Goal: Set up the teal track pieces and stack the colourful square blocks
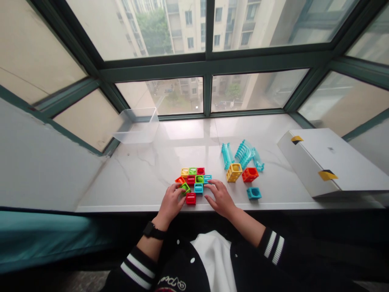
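- Black jacket [164, 265] over white shirt [214, 259], nearest cam.
- Far L: teal curtain [54, 239], below white ledge [158, 162].
- Clear bin [136, 136]: L back of ledge, by the window frame [207, 95].
- L hand [172, 201], dark watch [149, 229] on wrist: fingertips at tilted green block [184, 187]; can't tell if it's pinched or only touched.
- Block group: nr front edge of ledge, btwn hands. Back row, L to R: yellow block [185, 172], back green block [192, 171], back red block [200, 171]. Next row: orange block [180, 180] (askew), mid red block [191, 180], mid green block [199, 179], light blue block [208, 177]. Then tilted green block & blue block [198, 188]; front red block [191, 198] closest to edge.
- R hand [220, 198]: thumb & fingers spread, bare ledge showing btwn; fingertip touching or just beside light blue block, can't tell which.
- R of hand: clear blue tracks [227, 156] at back; tall yellow block [233, 173], red-orange block [250, 174] in front; teal block [254, 193] nearer edge.
- Far R: white box [343, 162] w/ yellow-black tape [328, 175].
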`<state>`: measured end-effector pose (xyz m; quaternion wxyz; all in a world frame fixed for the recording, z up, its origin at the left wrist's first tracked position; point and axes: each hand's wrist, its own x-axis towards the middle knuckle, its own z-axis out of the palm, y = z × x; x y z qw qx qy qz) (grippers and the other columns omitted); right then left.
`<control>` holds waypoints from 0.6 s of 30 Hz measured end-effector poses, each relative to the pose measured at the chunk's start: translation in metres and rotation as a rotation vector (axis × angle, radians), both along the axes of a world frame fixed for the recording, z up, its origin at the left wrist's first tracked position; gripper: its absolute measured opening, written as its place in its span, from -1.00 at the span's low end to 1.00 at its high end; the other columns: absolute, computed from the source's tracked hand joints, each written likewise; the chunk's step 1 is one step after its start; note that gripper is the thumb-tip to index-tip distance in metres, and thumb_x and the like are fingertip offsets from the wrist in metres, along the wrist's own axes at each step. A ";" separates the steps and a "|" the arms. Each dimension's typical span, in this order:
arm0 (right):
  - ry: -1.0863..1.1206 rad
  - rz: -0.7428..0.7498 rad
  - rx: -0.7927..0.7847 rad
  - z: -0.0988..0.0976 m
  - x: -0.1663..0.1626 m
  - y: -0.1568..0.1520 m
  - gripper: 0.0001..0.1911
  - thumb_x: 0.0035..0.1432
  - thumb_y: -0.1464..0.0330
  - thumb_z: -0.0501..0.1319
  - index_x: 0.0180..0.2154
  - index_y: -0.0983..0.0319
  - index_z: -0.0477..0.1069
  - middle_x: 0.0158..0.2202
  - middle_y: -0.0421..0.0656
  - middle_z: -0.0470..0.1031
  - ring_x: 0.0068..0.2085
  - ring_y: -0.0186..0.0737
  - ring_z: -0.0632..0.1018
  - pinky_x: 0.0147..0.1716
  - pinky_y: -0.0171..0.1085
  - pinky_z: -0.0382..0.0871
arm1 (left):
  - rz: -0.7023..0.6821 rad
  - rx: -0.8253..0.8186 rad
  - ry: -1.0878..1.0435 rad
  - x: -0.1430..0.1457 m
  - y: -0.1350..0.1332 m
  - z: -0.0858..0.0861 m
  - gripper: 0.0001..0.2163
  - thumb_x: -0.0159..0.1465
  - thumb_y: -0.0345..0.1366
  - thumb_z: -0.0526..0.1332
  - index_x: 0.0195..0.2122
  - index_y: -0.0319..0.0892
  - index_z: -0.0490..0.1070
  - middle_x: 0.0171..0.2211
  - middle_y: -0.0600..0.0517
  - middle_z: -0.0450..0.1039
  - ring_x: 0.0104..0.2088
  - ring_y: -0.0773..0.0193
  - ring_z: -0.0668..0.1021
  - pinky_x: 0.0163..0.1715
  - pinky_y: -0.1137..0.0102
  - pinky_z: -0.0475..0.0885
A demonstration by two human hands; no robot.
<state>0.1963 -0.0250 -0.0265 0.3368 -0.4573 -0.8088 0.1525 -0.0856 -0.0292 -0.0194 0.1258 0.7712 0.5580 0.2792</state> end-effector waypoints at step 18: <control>-0.420 0.077 -0.069 -0.012 -0.038 0.011 -0.03 0.25 -0.13 0.30 0.50 0.15 0.10 0.57 0.05 -0.08 0.53 0.31 0.00 0.47 0.27 -0.27 | 0.065 0.000 -0.026 0.022 -0.005 -0.006 -0.93 0.34 -0.33 0.30 -0.29 -0.10 0.43 0.06 -0.10 0.52 0.07 -0.01 0.56 0.12 0.03 0.54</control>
